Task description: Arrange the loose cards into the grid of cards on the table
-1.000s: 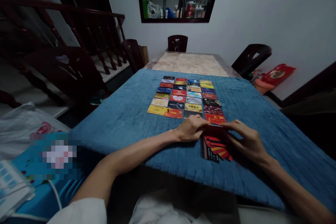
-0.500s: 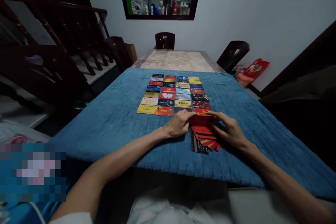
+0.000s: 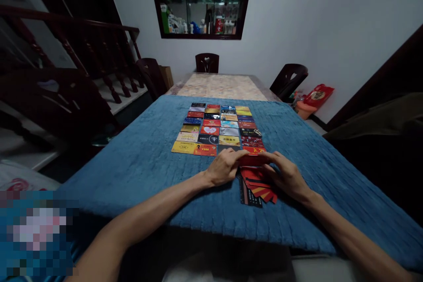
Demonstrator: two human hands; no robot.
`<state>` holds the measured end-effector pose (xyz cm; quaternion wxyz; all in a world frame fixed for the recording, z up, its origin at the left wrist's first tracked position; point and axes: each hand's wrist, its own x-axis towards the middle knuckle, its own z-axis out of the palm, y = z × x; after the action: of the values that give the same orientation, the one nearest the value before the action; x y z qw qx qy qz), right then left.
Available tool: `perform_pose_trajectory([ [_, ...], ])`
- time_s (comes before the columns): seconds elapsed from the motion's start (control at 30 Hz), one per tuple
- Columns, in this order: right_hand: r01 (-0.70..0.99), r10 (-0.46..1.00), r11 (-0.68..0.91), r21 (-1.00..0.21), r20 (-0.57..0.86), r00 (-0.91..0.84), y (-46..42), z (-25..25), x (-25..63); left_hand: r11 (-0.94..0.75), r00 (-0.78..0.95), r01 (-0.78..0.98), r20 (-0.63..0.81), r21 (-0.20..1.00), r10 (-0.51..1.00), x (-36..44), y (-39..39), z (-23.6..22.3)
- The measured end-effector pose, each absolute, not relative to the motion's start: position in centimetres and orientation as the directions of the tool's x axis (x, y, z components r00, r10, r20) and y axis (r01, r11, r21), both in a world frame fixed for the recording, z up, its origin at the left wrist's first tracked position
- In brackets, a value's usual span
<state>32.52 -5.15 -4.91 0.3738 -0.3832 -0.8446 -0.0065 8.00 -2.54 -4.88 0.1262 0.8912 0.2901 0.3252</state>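
A red card [image 3: 253, 160] is pinched by its two short ends between my left hand [image 3: 224, 167] and my right hand [image 3: 287, 172], tilted up just in front of the card rows. Both hands are closed on it, thumbs and fingers at its edges. Below it, on the blue cloth [image 3: 142, 167], lies a fanned pile of red, orange and black cards [image 3: 256, 187]. Beyond my hands, colourful cards lie face up in four columns, among them a yellow card [image 3: 183, 146] and a gold card [image 3: 229, 140]. My left hand partly covers a dark card [image 3: 228, 148] in the nearest row.
The cloth covers the near part of a table with a beige marbled top [image 3: 223, 86]. Dark wooden chairs [image 3: 207, 62] stand around it. A stair railing [image 3: 72, 22] runs on the left. A wall cabinet [image 3: 201, 35] with bottles is ahead; a red bag [image 3: 319, 96] lies at right.
The whole view has shifted, with the scene lower in the picture and more of the cabinet showing. The red card stays between my hands, close to the nearest row.
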Motion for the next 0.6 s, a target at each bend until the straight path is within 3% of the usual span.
perform_pose_trajectory([
  [0.2,0.669,0.522,0.739,-0.081,0.696,-0.493,-4.96,-4.73,32.35,-0.804,0.584,0.417,0.553,0.425,0.595,7.94,-2.86,-4.84],
  [0.6,0.707,0.422,0.692,0.148,0.711,-0.562,-5.09,-4.83,31.65,-0.843,0.507,0.338,0.673,0.419,0.538,7.84,-3.20,-4.91],
])
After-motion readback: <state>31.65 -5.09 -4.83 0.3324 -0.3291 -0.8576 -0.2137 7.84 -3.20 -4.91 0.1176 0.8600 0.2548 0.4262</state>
